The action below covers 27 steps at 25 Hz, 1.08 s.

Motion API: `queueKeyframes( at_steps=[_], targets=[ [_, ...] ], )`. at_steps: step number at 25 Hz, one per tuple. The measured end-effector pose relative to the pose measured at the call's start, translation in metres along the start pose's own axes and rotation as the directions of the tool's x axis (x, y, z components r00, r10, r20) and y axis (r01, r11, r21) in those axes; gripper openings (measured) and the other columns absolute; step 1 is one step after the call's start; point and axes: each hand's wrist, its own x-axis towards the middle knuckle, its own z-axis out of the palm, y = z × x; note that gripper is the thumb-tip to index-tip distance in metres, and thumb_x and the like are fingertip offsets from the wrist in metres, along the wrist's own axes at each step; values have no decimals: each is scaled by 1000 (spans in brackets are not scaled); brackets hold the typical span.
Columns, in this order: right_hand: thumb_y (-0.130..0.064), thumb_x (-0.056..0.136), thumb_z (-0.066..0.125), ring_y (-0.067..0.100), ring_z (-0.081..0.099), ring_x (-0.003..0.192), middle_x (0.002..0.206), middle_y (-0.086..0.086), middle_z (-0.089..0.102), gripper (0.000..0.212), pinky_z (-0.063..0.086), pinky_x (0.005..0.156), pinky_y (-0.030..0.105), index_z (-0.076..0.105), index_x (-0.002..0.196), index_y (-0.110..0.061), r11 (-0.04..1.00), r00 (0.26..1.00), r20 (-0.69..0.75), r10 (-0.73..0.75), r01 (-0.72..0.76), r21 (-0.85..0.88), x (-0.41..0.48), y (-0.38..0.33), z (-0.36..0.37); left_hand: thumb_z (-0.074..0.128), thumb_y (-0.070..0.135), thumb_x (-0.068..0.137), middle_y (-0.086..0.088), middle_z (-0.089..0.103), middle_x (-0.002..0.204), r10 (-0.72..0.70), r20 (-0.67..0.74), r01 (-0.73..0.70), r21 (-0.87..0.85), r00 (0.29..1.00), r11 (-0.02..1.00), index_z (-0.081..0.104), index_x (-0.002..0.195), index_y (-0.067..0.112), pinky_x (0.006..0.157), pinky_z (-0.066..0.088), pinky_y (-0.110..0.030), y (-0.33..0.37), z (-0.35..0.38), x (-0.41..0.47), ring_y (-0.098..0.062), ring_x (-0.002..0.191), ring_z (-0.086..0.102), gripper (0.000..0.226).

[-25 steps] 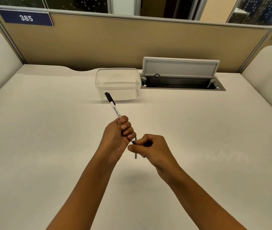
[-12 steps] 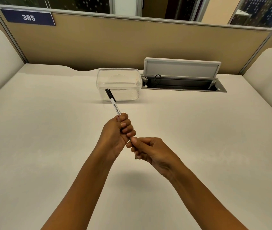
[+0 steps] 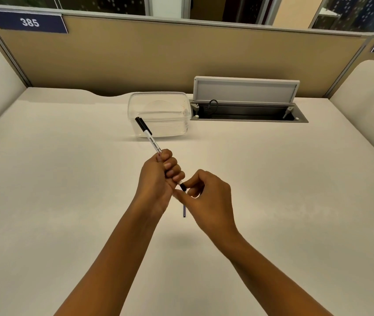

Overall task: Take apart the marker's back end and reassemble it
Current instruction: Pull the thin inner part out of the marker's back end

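My left hand (image 3: 158,176) grips the white marker (image 3: 152,142) in a fist. The marker's black cap (image 3: 142,125) points up and away to the left. At the near end, just below my left fist, a short black end plug (image 3: 183,187) shows at the barrel's back. My right hand (image 3: 206,199) pinches that plug between thumb and forefinger, its other fingers curled. A thin dark rod (image 3: 184,211) shows under my right thumb; I cannot tell if it lies on the table or is held.
A clear plastic box (image 3: 158,115) stands on the white table (image 3: 67,179) behind the marker's cap. To its right is a cable hatch (image 3: 247,115) with its lid raised. Padded partitions close off the back and both sides.
My right hand's fingers have shifted at the marker's back end, so the black plug and the thin dark rod, hidden half a second ago, now show. My left hand has kept its grip.
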Motion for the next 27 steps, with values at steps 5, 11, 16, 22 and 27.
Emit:
queueKeyframes(
  at_steps=[5, 11, 16, 22, 27],
  targets=[
    [-38, 87, 62, 9, 61, 74, 84, -3, 71, 23, 49, 68, 24, 75, 91, -20, 868, 855, 457, 243, -402, 291, 7, 3, -12, 14, -6, 83, 8, 31, 41, -16, -18, 17, 18, 1000, 1000, 36, 58, 17, 38, 26, -18, 2, -6, 1, -7, 36, 24, 40],
    [-29, 76, 76, 3, 53, 53, 62, -5, 65, 18, 48, 60, 20, 73, 78, -11, 888, 909, 354, 218, -335, 314, 8, 3, -10, 12, -9, 79, 8, 31, 40, -30, -9, 30, -13, 999, 999, 35, 59, 16, 39, 24, -18, 0, -6, -1, -6, 35, 24, 40],
    [-35, 72, 78, 9, 51, 61, 76, -7, 61, 25, 44, 55, 15, 63, 86, -20, 957, 961, 252, 117, -177, 230, 4, 1, -2, 13, -9, 78, 8, 31, 42, 10, -31, -9, 43, 999, 999, 34, 60, 17, 39, 26, -18, -2, -12, -1, -7, 37, 24, 38],
    [-37, 87, 63, 7, 47, 56, 62, -11, 59, 24, 42, 55, 19, 75, 83, -16, 917, 879, 442, 177, -311, 251, 9, 4, -5, 13, -7, 77, 8, 31, 42, -39, -47, 40, 31, 998, 999, 34, 59, 19, 42, 26, -18, 0, -14, -4, -7, 36, 25, 38],
    [-24, 74, 79, 4, 43, 49, 52, -10, 47, 17, 38, 46, 12, 65, 71, -14, 903, 902, 378, 207, -325, 282, 6, 6, -2, 13, -8, 80, 8, 30, 43, -37, -43, 36, -35, 998, 999, 33, 60, 17, 40, 24, -19, -7, -14, -6, -8, 37, 23, 38]
  ],
)
